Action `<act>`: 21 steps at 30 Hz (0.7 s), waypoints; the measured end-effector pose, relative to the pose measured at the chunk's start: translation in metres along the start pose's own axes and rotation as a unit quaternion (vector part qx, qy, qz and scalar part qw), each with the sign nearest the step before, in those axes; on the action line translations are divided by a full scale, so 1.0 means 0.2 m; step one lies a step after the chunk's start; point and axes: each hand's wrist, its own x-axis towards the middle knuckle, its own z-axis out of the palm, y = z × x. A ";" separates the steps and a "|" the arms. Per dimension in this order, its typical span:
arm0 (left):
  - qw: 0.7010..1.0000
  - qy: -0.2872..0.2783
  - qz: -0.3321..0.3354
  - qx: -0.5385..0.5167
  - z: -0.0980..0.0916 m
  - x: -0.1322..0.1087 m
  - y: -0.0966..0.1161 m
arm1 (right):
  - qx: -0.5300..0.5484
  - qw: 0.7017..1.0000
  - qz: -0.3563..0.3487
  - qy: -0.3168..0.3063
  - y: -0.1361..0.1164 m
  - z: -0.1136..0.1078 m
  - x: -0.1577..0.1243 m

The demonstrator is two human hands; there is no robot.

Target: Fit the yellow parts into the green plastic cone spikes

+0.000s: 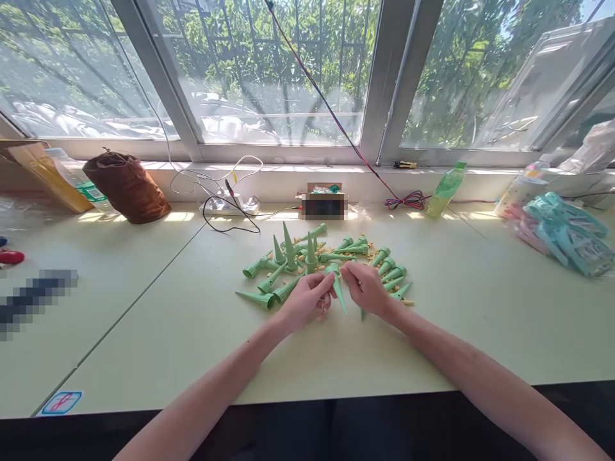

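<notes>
My left hand (310,298) is closed on a green plastic watering spike (339,296), its wide collar up and its tip slanting down toward me. Close beside that collar, my right hand (366,287) is closed in a pinch; whatever its fingers hold is hidden or too small to name. Around both hands lies a loose pile of more green spikes, some on their sides like the spike at the left (257,299), a few upright like the tall spike (288,246). Small yellowish plastic pieces (319,259) are scattered among them.
A brown cloth bag (125,186), a power strip (229,203) with cables, a small box (323,203) and a tilted green bottle (446,190) line the window side. Teal plastic packages (569,234) lie at the right. A seam crosses the pale table (192,346).
</notes>
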 end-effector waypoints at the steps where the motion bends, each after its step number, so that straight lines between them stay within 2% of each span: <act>1: 1.000 0.008 0.022 0.021 0.00 0.00 -0.01 | 0.002 1.000 0.007 -0.002 0.00 0.00 0.00; 5: 0.988 0.051 0.106 0.096 0.00 -0.01 -0.03 | 0.008 0.999 0.031 -0.014 0.00 0.01 0.00; 8: 0.977 0.081 0.140 0.139 0.00 -0.01 -0.04 | 0.014 0.999 0.041 -0.022 0.00 0.01 0.00; 15: 0.922 0.152 0.236 0.268 -0.01 -0.01 -0.06 | 0.029 0.998 0.053 -0.031 -0.01 0.01 0.01; 18: 0.915 0.154 0.247 0.277 0.00 -0.01 -0.05 | 0.024 0.998 0.045 -0.022 -0.01 0.00 0.01; 21: 0.927 0.153 0.225 0.257 0.01 -0.01 -0.04 | 0.011 0.999 0.039 0.004 -0.02 0.00 0.01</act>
